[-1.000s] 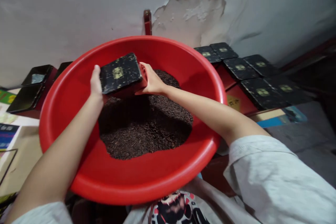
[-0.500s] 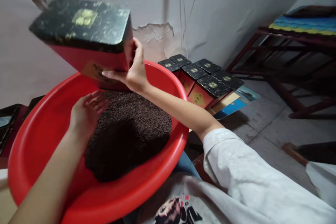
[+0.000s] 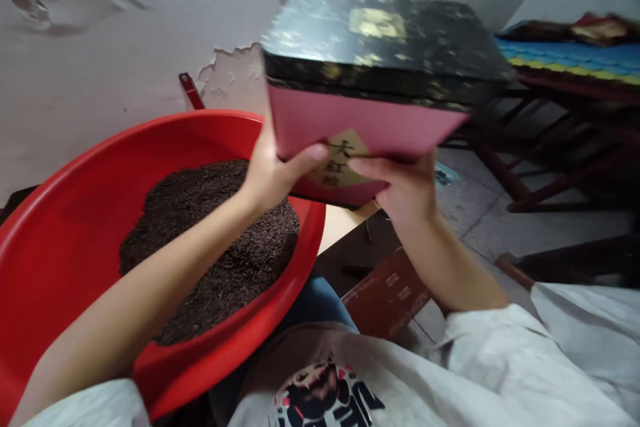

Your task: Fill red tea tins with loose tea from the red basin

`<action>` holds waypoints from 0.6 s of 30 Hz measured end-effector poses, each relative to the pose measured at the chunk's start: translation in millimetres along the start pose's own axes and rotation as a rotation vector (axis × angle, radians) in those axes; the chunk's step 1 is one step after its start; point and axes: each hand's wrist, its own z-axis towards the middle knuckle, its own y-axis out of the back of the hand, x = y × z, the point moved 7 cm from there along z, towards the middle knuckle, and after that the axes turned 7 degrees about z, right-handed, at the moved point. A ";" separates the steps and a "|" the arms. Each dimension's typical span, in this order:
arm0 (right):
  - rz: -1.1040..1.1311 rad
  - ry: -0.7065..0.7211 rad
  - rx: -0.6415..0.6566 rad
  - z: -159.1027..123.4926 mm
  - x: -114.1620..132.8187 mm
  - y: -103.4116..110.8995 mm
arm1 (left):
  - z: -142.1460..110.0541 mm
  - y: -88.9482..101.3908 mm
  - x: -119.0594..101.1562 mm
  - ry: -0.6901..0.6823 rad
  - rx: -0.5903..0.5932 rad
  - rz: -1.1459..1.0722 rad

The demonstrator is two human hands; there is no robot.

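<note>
I hold a red tin box with a black, gold-flecked lid up close in front of me, to the right of the basin. My left hand grips its lower left side, thumb across the front. My right hand grips its bottom right, fingers over the yellow label. A large red plastic basin sits at the left on my lap, holding a heap of dark loose tea leaves.
A peeling grey wall stands behind the basin. At the right, a dark red wooden frame carries a blue and yellow mat. A red-brown board lies by my knees on the grey tiled floor.
The box has travelled from over the basin's left to the right and nearer my face. My left hand, open over the tea before, now grips the box. The view turned right.
</note>
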 end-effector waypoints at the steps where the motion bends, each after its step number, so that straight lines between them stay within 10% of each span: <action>1: 0.000 -0.021 -0.036 -8.1 7.7 16.6 | -3.9 -21.1 -1.3 0.018 0.045 -0.036; 10: -0.059 -0.665 -0.791 -171.3 32.6 141.9 | -127.9 -135.3 -5.6 0.573 0.298 -0.191; 14: 0.274 -1.084 -0.675 -228.2 0.1 124.5 | -201.8 -126.1 -3.3 0.930 0.241 -0.051; 18: 0.451 -1.269 -0.279 -246.4 -32.8 103.2 | -241.9 -106.6 0.0 1.107 0.101 0.130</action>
